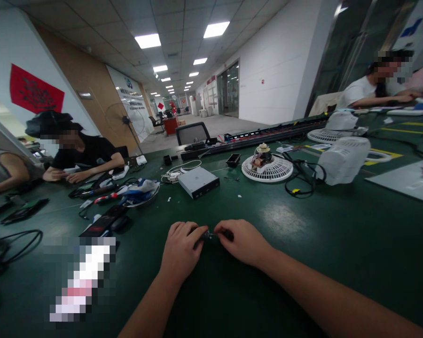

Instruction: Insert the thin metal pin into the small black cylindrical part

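Note:
My left hand (181, 246) is closed, with thumb and fingers around a small dark part (207, 235) low over the green table. Facing it from the right, my right hand (243, 241) is closed in a pinch. A thin, shiny bit shows in the gap between the two hands, and something dark sits under my right fingertips, too small to name. Beyond my hands lies a silver optical disc drive (198, 182) with a black front. To its right stands a small black open box (233, 160).
A white fan grille with an exposed motor (264, 164), a white plastic housing (345, 162) and black cables (299, 190) lie at the right. A pixelated bright area (88, 277), tools and a blue cloth (141, 191) are at the left. Other people sit at the table's far sides.

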A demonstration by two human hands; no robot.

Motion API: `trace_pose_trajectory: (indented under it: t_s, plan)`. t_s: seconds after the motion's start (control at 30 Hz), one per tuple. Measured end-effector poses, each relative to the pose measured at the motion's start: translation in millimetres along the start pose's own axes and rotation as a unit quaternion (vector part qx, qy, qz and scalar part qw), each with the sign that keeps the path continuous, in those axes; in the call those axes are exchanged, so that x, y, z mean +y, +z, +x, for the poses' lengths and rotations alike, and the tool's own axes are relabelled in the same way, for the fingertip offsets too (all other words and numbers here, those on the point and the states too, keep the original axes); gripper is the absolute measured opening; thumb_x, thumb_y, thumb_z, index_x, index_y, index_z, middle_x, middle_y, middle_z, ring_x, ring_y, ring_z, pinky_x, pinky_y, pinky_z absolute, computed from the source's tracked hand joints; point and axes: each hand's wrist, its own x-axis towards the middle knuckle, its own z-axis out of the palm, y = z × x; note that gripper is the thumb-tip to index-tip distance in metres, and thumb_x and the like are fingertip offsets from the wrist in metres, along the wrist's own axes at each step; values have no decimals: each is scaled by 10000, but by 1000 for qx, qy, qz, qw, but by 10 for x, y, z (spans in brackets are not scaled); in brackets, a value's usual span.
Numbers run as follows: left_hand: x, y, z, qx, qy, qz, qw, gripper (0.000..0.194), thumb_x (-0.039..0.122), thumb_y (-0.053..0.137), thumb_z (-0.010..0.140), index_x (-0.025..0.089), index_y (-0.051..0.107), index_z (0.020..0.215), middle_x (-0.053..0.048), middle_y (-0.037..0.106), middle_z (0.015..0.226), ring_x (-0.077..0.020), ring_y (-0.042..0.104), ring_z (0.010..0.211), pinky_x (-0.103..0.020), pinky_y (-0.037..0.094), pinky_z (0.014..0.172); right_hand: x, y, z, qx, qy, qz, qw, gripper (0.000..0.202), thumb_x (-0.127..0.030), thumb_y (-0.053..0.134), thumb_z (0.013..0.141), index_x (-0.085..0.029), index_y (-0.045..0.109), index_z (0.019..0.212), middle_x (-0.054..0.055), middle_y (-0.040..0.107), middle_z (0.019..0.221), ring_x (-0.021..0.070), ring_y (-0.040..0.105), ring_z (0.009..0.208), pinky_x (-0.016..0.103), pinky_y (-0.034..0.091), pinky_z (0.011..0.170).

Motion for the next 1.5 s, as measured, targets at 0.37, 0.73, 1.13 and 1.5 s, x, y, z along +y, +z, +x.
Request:
trace_pose_trajectory:
  t_s: [0.37, 0.73, 1.13, 1.5]
  plan:
    - [-4, 1, -13, 10, -96, 39, 995, 325, 85, 619, 800, 253, 641, 1077, -35, 626, 1008, -231, 596, 930, -439, 431, 881, -37, 4, -16, 28, 97, -71, 992, 255, -376, 575, 840, -223, 636, 1034, 55, 695, 879, 213, 639, 783, 306, 405, 636]
    - [-40, 70, -41, -3, -125, 29, 992, 281, 206, 604, 853, 225, 608, 1133, -63, 616, 1069, -234, 596, 937, -402, 439, 828, 34, 51, 9, -28, 59, -15, 998, 129, -286, 610, 809, -247, 697, 896, 8, 704, 811, 175, 622, 731, 284, 406, 632]
    - [45, 4, 5, -51, -136, -12, 989, 309, 292, 602, 880, 244, 590, 1185, -30, 721, 982, -228, 645, 894, -391, 431, 867, 69, 32, 54, 30, 69, 150, 986, 218, -271, 501, 893, -198, 678, 998, 41, 714, 905, 178, 643, 794, 284, 451, 704]
    - [46, 22, -7, -49, -90, -61, 993, 262, 160, 621, 832, 241, 549, 1070, -21, 678, 980, -222, 620, 894, -380, 436, 835, 223, 48, 156, 59, 145, 367, 917, 224, -266, 641, 780, -162, 648, 979, 26, 687, 854, 158, 624, 780, 282, 466, 707]
